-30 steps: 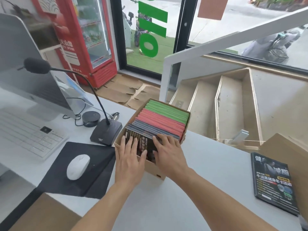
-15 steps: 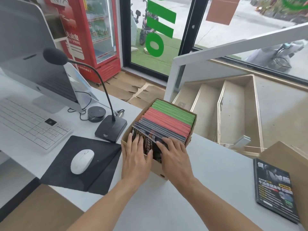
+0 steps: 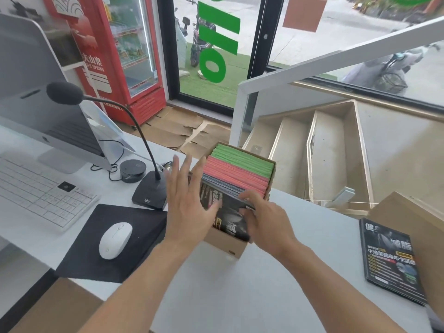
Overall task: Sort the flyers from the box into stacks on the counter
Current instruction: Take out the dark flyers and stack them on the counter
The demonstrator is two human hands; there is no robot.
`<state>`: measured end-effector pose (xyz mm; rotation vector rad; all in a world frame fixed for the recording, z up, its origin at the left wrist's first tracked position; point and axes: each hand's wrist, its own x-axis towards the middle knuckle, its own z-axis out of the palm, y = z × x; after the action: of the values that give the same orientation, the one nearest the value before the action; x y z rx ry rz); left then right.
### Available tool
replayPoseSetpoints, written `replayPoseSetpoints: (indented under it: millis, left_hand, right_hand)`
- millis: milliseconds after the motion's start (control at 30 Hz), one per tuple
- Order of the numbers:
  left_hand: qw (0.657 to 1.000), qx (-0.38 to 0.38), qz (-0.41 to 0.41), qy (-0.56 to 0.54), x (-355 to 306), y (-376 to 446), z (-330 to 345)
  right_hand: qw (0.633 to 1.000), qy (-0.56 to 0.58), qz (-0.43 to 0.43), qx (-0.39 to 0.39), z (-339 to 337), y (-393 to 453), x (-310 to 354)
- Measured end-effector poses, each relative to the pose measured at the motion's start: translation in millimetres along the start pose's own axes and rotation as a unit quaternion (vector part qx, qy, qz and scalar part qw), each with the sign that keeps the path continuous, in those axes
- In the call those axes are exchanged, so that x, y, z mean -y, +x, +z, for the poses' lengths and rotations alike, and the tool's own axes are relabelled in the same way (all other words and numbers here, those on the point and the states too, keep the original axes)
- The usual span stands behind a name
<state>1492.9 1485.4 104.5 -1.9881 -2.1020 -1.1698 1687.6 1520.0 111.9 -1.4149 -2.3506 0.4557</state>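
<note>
A cardboard box (image 3: pixel 230 243) stands on the white counter (image 3: pixel 240 292), packed upright with green flyers (image 3: pixel 242 159) at the back, red flyers (image 3: pixel 235 175) in the middle and dark flyers (image 3: pixel 224 207) at the front. My right hand (image 3: pixel 266 222) pinches the top right edge of the front dark flyers, tilting them toward me. My left hand (image 3: pixel 187 203) hovers at the box's left front with fingers spread and straight, holding nothing. A stack of dark flyers (image 3: pixel 391 258) lies on the counter at the far right.
Left of the box stand a gooseneck microphone (image 3: pixel 149 195), a white mouse (image 3: pixel 115 240) on a black pad (image 3: pixel 115 246), a keyboard (image 3: pixel 40 191) and a monitor (image 3: pixel 36 97). A brown cardboard piece (image 3: pixel 413 224) lies beside the right-hand stack. Stairs drop away behind the counter.
My left hand has lifted off the front flyers and spread open. My right hand now pinches the dark flyers' edge and pulls them forward.
</note>
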Motion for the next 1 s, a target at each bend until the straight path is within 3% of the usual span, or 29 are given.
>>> replayPoseSetpoints:
  millis: [100, 167, 233, 333, 400, 567, 700, 800, 900, 933, 1000]
  left_hand:
    - [0.99, 0.076, 0.1, 0.069, -19.7, 31.9, -32.7]
    - [0.977, 0.161, 0.094, 0.105, -44.4, 46.6, -51.1]
    - [0.946, 0.291, 0.09, 0.107, -68.2, 55.3, -56.6]
    - [0.862, 0.502, 0.032, -0.064, -91.1, 53.0, -35.8]
    - [0.821, 0.551, -0.014, -0.149, -100.0, 43.8, -15.5]
    - [0.765, 0.589, -0.071, -0.25, -119.6, 10.6, 28.4]
    - [0.737, 0.526, -0.182, -0.383, -139.1, -25.4, 62.4]
    - [0.74, 0.469, -0.226, -0.427, -152.4, -49.5, 84.0]
    - [0.748, 0.426, -0.248, -0.445, -162.9, -64.5, 102.5]
    - [0.748, 0.412, -0.26, -0.452, -165.2, -67.6, 108.6]
    - [0.749, 0.395, -0.269, -0.46, -168.4, -68.3, 118.8]
  right_hand:
    - [0.992, 0.12, 0.034, 0.002, -56.1, -2.6, -11.0]
    - [0.991, 0.114, 0.021, 0.06, -94.7, -6.3, -17.1]
    - [0.987, 0.095, 0.018, 0.126, -125.3, -11.1, -20.1]
    - [0.982, 0.096, 0.035, 0.156, -153.4, -19.8, -32.4]
    - [0.98, 0.118, 0.067, 0.145, -160.4, -29.1, -47.0]
    - [0.959, 0.173, 0.176, 0.141, -154.3, -62.1, -87.6]
    - [0.925, 0.252, 0.284, 0.016, -150.6, -95.4, -132.1]
    - [0.863, 0.361, 0.34, -0.1, -124.5, -123.2, -149.3]
    - [0.751, 0.509, 0.368, -0.206, -92.9, -137.6, -158.9]
    - [0.733, 0.535, 0.368, -0.203, -83.9, -140.3, -159.4]
    - [0.742, 0.543, 0.351, -0.177, -65.3, -145.9, -155.3]
